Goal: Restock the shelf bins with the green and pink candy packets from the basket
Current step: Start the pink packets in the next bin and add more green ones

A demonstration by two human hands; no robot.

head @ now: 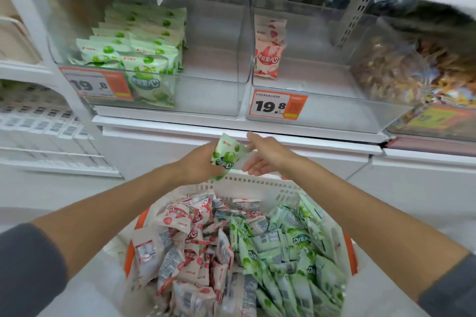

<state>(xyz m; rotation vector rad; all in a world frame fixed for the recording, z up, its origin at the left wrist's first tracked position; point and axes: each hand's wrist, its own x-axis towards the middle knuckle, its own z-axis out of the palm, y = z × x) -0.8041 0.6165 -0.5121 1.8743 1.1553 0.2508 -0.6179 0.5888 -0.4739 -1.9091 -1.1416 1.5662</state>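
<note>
early going: left hand (199, 162) grips one green candy packet (226, 156), right hand (266, 156) open beside it; the white plastic basket (257, 184) is full, the clear green bin (211, 69) part-filled, the clear pink bin (322, 77) nearly bare.

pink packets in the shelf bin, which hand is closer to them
Right. The right hand is almost straight below the pink packets; the left hand, gripping a green packet, is below and further left.

One green candy packet (226, 156) tilted above the packet-filled basket (260, 184)
</note>
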